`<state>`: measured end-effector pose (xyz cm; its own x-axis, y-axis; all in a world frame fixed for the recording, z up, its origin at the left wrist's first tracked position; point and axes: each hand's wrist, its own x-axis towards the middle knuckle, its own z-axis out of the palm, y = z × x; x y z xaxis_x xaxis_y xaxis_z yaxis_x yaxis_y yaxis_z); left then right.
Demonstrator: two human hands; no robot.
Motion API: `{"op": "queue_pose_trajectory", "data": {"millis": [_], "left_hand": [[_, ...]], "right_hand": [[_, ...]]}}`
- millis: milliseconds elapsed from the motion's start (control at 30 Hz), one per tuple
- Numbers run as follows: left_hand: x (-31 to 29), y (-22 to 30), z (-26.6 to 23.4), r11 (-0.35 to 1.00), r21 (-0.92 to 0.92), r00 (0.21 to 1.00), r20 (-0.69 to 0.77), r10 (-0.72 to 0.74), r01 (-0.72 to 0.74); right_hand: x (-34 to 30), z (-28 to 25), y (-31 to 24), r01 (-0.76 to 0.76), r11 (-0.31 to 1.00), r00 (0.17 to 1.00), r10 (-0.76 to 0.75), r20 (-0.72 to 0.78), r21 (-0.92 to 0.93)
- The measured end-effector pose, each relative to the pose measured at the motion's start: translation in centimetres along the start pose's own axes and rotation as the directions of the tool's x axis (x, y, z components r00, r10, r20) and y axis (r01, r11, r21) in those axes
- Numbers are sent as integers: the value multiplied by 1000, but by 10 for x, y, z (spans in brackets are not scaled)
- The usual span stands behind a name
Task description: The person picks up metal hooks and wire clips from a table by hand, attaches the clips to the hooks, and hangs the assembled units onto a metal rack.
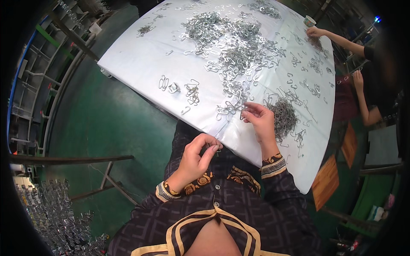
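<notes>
My left hand (195, 158) is at the near edge of the white-covered table (141, 64), thumb and forefinger pinched on a small thin metal piece, mostly hidden by the fingertips. Over the table's near part is my right hand (261, 123), its thumb and fingers closed around a small bent metal hook (242, 114). Just beyond it, loose silvery hooks (228, 106) trail from a large heap of flat metal hooks (241, 53). Beside the right hand lies a dense pile of thin, darker wire hooks (283, 118).
Small clusters of hooks (192, 93) lie left of centre. Across the table on the right, another person's hand (315, 32) reaches to a wire pile near a paper cup (309, 20). Metal racks (47, 81) stand left; hanging metal parts (60, 213) fill the lower left. A wooden stool (325, 183) stands right.
</notes>
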<state>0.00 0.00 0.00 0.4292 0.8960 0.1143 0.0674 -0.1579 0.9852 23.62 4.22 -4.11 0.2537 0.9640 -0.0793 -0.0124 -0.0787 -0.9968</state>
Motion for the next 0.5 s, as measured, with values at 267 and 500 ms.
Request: {"op": "queue_pose_trajectory", "data": {"millis": [267,500], "left_hand": [[2,0,7,1000,-8,1000,15,-13,13],[-1,-1,3,1000,17,1000,0,-9,9]], "right_hand": [[-25,5,12,29,932,994,-66,-91,-361],[-45,2,13,250,673,968,-201,153,-697]]}}
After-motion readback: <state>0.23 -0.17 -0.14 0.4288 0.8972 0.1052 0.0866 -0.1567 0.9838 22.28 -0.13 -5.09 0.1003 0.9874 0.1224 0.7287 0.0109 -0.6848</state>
